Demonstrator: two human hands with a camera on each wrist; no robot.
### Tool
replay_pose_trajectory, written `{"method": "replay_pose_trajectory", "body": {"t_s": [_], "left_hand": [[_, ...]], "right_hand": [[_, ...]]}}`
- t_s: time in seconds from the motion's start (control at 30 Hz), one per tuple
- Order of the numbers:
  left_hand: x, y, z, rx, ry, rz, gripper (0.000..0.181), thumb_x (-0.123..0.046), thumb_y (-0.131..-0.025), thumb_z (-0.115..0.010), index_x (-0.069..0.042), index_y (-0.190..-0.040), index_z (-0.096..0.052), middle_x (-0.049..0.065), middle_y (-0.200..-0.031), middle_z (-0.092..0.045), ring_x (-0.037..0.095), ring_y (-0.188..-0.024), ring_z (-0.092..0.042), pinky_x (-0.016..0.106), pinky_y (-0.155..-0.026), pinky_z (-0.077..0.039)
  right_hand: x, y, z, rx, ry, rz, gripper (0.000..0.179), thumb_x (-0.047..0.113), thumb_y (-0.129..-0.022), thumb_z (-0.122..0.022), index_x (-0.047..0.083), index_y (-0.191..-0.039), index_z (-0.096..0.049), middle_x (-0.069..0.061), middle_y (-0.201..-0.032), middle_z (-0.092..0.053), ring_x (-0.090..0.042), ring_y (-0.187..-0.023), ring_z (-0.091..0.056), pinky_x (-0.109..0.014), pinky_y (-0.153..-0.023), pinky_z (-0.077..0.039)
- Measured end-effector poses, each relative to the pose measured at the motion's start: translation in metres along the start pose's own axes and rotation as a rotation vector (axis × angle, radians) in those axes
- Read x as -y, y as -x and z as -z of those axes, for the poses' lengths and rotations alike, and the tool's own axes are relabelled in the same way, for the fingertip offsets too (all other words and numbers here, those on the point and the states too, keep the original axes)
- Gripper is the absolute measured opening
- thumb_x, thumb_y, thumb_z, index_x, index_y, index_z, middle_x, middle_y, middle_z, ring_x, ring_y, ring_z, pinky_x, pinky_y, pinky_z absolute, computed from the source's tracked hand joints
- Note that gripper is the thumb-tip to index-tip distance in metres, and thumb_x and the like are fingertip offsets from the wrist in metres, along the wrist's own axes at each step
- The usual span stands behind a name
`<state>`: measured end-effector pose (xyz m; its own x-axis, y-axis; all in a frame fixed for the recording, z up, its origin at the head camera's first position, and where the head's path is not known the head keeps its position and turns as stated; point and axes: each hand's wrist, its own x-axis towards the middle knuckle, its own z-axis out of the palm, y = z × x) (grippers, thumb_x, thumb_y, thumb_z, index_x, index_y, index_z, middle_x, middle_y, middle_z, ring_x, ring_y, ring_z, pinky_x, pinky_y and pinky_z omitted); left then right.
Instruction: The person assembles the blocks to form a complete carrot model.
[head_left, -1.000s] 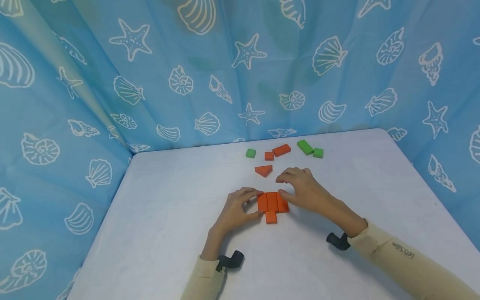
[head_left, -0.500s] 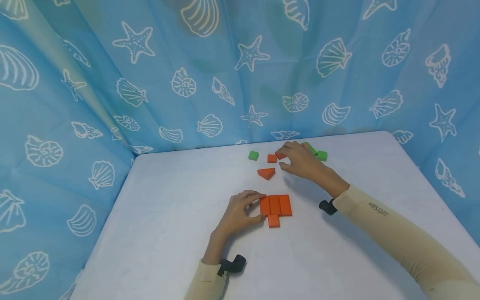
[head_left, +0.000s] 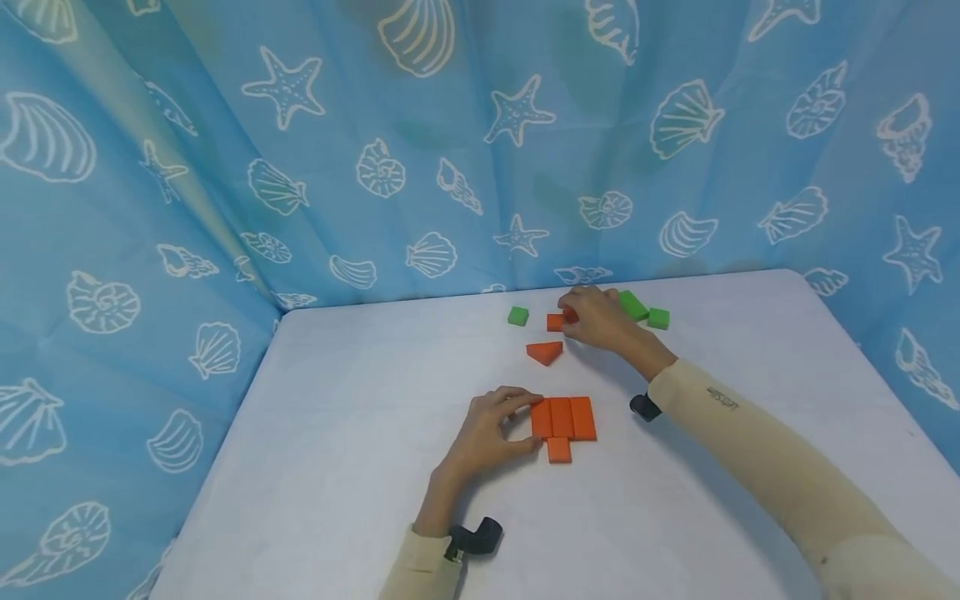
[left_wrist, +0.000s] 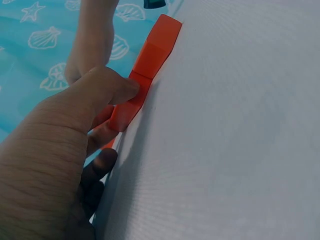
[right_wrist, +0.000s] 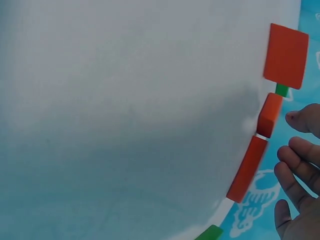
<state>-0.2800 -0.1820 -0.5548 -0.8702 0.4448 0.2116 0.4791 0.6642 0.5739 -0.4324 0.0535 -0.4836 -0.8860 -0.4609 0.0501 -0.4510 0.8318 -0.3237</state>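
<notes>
In the head view, three orange rectangular blocks stand side by side, with a small orange square block against their near edge. My left hand pinches the leftmost orange block between thumb and forefinger; the left wrist view shows the thumb on the orange. At the back, my right hand is over another orange rectangular block, partly hiding it. In the right wrist view, the fingers are spread and apart from that block. Beside it lies a small orange block.
An orange triangular block lies between the row and the back pieces. Green blocks lie near the far edge: a small one to the left, a longer one and another small one to the right. A blue shell-patterned curtain hangs behind the white table.
My right hand has left the row of orange blocks and moved away from me to the orange rectangular block at the back. My left hand has stayed on the leftmost block.
</notes>
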Motion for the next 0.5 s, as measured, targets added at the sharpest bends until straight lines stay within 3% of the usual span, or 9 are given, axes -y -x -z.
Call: {"method": "replay_pose_trajectory", "body": {"t_s": [0.2, 0.5], "left_hand": [[-0.002, 0.0, 0.0, -0.01, -0.022, -0.019, 0.052, -0.041, -0.086, -0.074, -0.029, -0.135, -0.063, -0.008, -0.133, -0.057, 0.011, -0.123, -0.05, 0.042, -0.103, -0.038], [-0.001, 0.0, 0.003, -0.01, -0.041, -0.019, 0.052, -0.04, -0.086, -0.074, -0.029, -0.136, -0.062, -0.009, -0.133, -0.057, 0.009, -0.12, -0.051, 0.04, -0.102, -0.038]], "right_hand": [[-0.003, -0.007, -0.006, 0.002, 0.01, -0.005, 0.045, 0.021, -0.088, -0.075, 0.006, -0.128, -0.064, -0.016, -0.129, -0.059, -0.036, -0.12, -0.048, -0.059, -0.099, -0.031], [0.001, -0.015, -0.016, -0.02, 0.095, 0.098, 0.034, 0.017, -0.087, -0.074, 0.007, -0.119, -0.069, -0.012, -0.117, -0.065, -0.033, -0.113, -0.05, -0.057, -0.093, -0.032]]}}
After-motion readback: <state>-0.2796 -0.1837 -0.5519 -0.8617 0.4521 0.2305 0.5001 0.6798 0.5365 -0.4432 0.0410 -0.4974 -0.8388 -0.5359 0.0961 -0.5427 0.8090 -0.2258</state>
